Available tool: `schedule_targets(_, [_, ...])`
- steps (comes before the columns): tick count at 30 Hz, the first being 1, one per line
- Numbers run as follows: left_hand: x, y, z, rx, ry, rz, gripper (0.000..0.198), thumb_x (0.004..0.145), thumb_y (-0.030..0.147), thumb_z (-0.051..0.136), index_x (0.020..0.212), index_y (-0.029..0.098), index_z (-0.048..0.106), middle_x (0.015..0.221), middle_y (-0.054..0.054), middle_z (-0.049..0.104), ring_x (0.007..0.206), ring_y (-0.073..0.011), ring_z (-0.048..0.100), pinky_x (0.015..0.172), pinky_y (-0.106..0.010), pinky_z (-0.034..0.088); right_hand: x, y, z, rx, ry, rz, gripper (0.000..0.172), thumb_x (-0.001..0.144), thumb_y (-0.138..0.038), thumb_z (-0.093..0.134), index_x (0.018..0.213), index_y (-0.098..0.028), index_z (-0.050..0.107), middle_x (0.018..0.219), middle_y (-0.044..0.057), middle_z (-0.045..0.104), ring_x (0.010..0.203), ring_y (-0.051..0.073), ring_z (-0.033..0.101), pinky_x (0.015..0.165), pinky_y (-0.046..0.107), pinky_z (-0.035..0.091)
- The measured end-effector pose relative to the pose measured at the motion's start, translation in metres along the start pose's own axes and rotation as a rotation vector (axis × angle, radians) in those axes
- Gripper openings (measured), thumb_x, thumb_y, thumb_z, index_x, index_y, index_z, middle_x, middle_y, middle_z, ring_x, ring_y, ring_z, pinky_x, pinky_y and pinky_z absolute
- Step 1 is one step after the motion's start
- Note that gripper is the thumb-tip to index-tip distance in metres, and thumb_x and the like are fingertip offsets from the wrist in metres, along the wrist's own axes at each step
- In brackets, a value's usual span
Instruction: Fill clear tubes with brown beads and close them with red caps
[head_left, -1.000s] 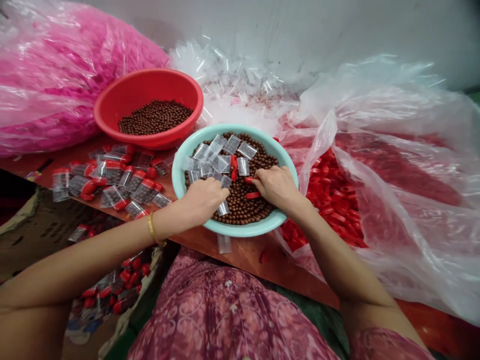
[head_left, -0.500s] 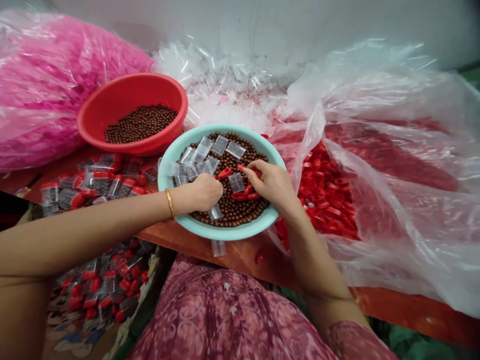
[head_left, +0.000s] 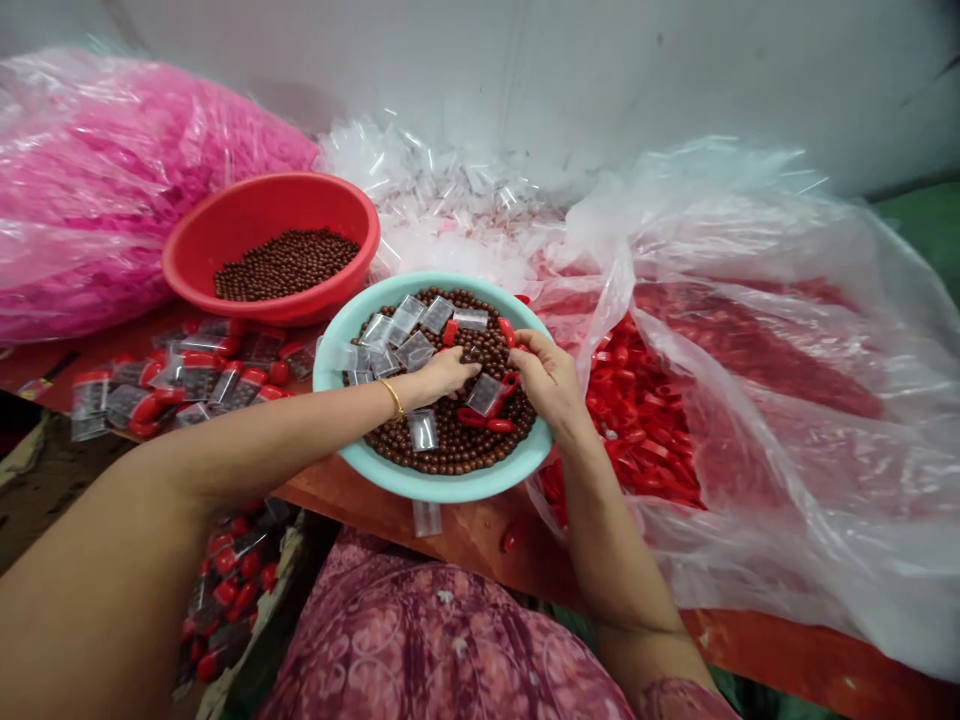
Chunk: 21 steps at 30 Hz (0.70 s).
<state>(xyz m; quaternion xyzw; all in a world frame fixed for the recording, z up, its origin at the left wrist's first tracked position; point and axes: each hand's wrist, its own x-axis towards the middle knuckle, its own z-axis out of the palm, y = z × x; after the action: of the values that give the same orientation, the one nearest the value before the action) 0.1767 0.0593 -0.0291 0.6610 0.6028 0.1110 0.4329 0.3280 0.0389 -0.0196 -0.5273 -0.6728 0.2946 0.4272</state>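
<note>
A light blue basin point(head_left: 442, 485) holds brown beads point(head_left: 457, 455), several small clear boxes point(head_left: 406, 316) and a few red caps point(head_left: 485, 421). Over the middle of the basin, my left hand point(head_left: 448, 372) has its fingers pressed together at the beads; what they hold, if anything, is too small to make out. My right hand point(head_left: 546, 378) is at the basin's right side, thumb and fingers pinched at a red cap point(head_left: 507, 332). One clear box point(head_left: 484, 394) lies between the hands on the beads.
Behind on the left stands a red basin point(head_left: 270, 312) of beads. Filled boxes with red caps point(head_left: 199, 375) lie beside it, and more sit lower down. Pink pieces in a bag point(head_left: 142, 190) are at far left. Red caps point(head_left: 645, 420) spill from a plastic bag point(head_left: 787, 480) on the right.
My left hand has moved right and slightly up over the beads. The red cap that was beside it now lies farther up. My right hand has shifted slightly right. The view has tilted upward a little.
</note>
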Motion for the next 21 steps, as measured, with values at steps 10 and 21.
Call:
schedule_targets(10, [-0.032, -0.014, -0.025, -0.819, -0.008, 0.239, 0.030, 0.075, 0.020, 0.063, 0.104, 0.013, 0.061, 0.086, -0.001, 0.063, 0.071, -0.0084, 0.054, 0.070, -0.022, 0.044, -0.004, 0.001, 0.003, -0.316, 0.116, -0.204, 0.022, 0.082, -0.030, 0.053, 0.098, -0.018, 0.063, 0.093, 0.008, 0.068, 0.083, 0.020, 0.063, 0.077, 0.035, 0.050])
schedule_targets(21, [-0.031, -0.020, -0.018, -0.853, -0.039, 0.433, 0.027, 0.070, 0.026, 0.071, 0.092, 0.013, 0.062, 0.096, -0.004, 0.065, 0.088, -0.0141, 0.058, 0.084, -0.027, 0.045, -0.023, -0.040, 0.011, -0.290, -0.046, -0.500, 0.008, 0.082, -0.026, 0.057, 0.079, -0.019, 0.060, 0.074, 0.004, 0.064, 0.070, 0.015, 0.060, 0.066, 0.027, 0.048])
